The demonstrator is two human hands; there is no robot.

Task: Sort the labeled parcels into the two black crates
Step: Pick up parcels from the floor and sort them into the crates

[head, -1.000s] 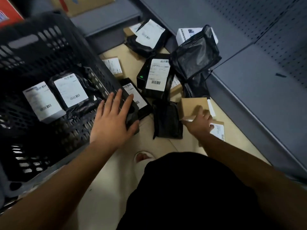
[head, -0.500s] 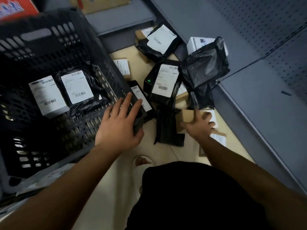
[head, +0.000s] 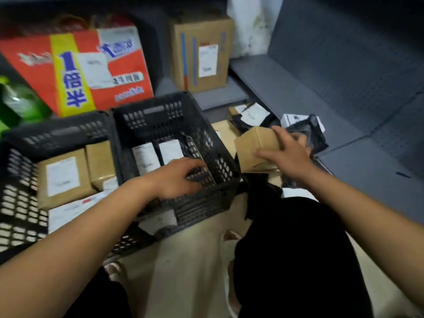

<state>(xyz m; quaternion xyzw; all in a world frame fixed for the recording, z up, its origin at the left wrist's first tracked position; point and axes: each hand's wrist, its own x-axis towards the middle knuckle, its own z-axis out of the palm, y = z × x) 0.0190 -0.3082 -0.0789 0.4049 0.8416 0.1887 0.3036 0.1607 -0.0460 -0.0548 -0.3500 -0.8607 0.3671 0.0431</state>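
Note:
Two black crates stand side by side on the floor. The left crate (head: 59, 131) holds brown labeled boxes (head: 62, 177). The right crate (head: 224, 171) holds black parcels with white labels (head: 146, 157). My left hand (head: 174, 180) is inside the right crate, fingers curled round a black parcel (head: 199, 175); the blur hides the parcel's shape. My right hand (head: 286, 157) grips a small brown cardboard box (head: 252, 148), lifted just right of that crate. More labeled parcels (head: 254, 115) lie in a pile behind it.
A grey shelf base (head: 344, 111) runs along the right. A red and yellow bag (head: 75, 72) and a tall cardboard box (head: 202, 53) stand behind the crates. A black plastic bag (head: 314, 131) lies by the pile. My dark-clothed knees fill the foreground.
My left hand has carried the black parcel from the crate's outer edge into the right crate. My right hand has lifted the brown box off the floor. The view has tilted up.

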